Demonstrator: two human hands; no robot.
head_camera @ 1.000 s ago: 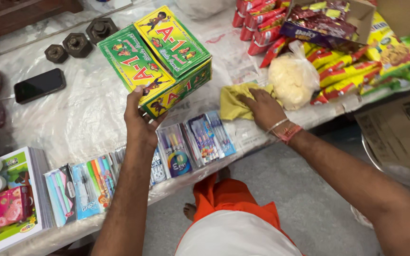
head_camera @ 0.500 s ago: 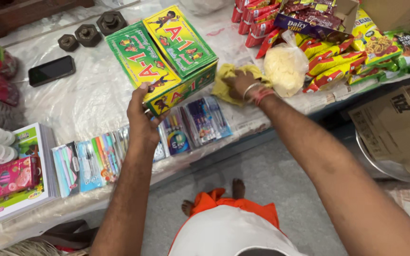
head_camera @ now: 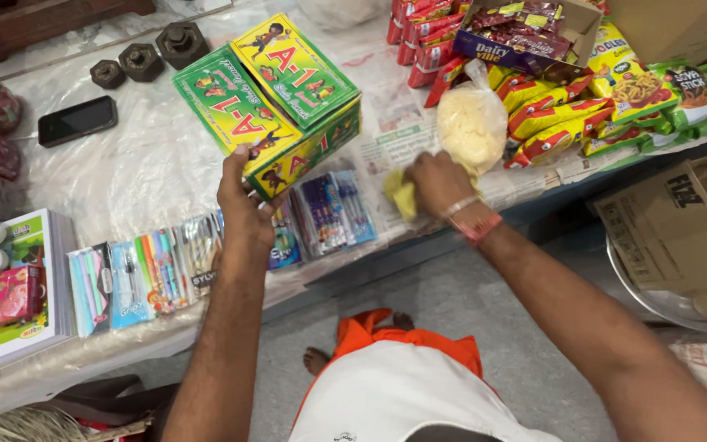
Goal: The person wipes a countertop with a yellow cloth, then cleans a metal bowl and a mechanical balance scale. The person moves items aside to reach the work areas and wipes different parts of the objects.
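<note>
Left hand [head_camera: 243,205] at the near corner of the green and yellow box [head_camera: 276,102], thumb over the top edge, fingers [head_camera: 259,217] curled under the corner, pinching it from above and below. Box tilted, near corner lifted, far end down on the plastic-covered tabletop [head_camera: 141,172], roughly mid-table, second matching box pressed alongside as one block.

Right hand [head_camera: 435,184] just right of the box, closed into a loose fist around a yellow cloth [head_camera: 401,195], fingers pressed together on it; cloth bunched, sticking out on the thumb side, low over the newspaper sheet [head_camera: 390,135] spread on the tabletop. Slightly blurred, so contact between cloth and paper impossible to tell. Red band [head_camera: 476,225] on that wrist.

Directly behind the right hand, a knotted clear bag of pale crumbly stuff [head_camera: 472,123], touching or nearly touching the knuckles. Behind and to the right, rows of red and yellow snack packets [head_camera: 558,115] and an open carton of small wrapped sweets [head_camera: 525,37].

Below the box, along the near edge, pen packs [head_camera: 333,213] in clear sleeves, more pen packs [head_camera: 149,270] to the left. Further left, a stack of books [head_camera: 18,286]. Toward the far left, a black phone [head_camera: 78,120] lying flat, and three dark metal weights [head_camera: 145,57] beyond it.
</note>
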